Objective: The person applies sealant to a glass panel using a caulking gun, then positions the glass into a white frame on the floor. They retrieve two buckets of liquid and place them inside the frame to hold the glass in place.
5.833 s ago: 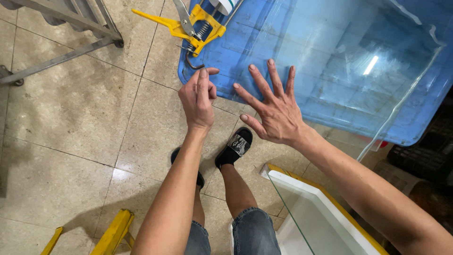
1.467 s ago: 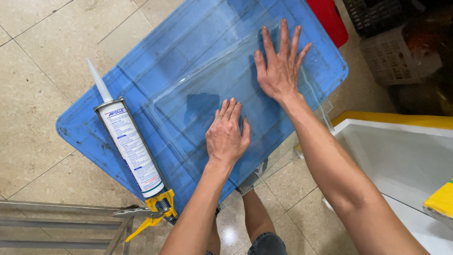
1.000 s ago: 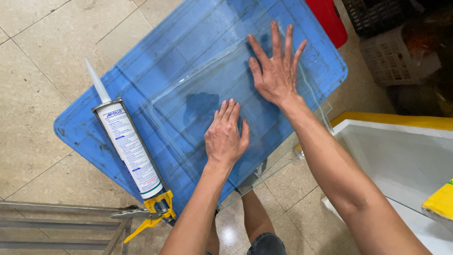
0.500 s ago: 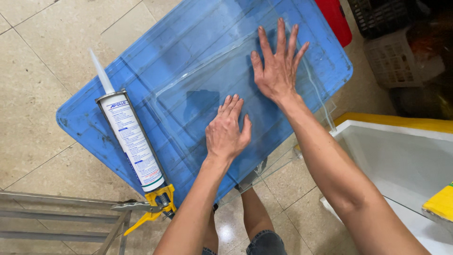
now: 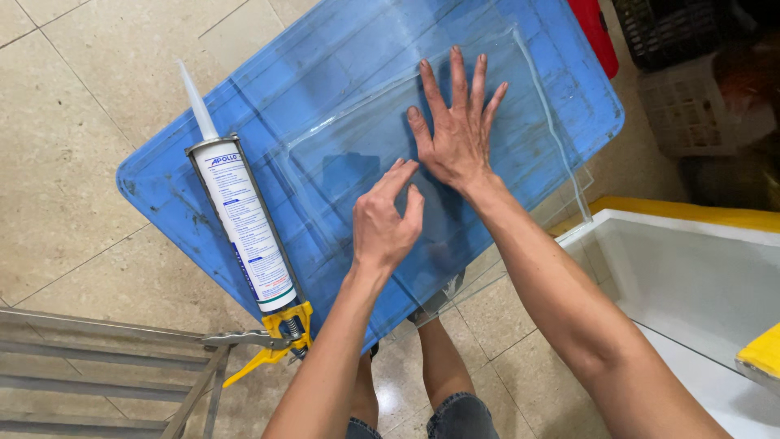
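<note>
A clear glass pane lies flat on a blue plastic lid, overhanging its near edge. My right hand presses flat on the pane, fingers spread. My left hand rests on the same pane closer to me, its fingers curled with the fingertips touching the glass. A caulking gun with a white sealant tube and yellow frame lies on the lid to the left of my left hand. Neither hand holds anything.
A metal frame lies on the tiled floor at the lower left. A white box with a yellow rim stands at the right. A red object and plastic baskets sit beyond the lid.
My right hand slid left and nearer along the pane. My left hand's fingers went from flat to curled. Much earlier the view faced the other way.
</note>
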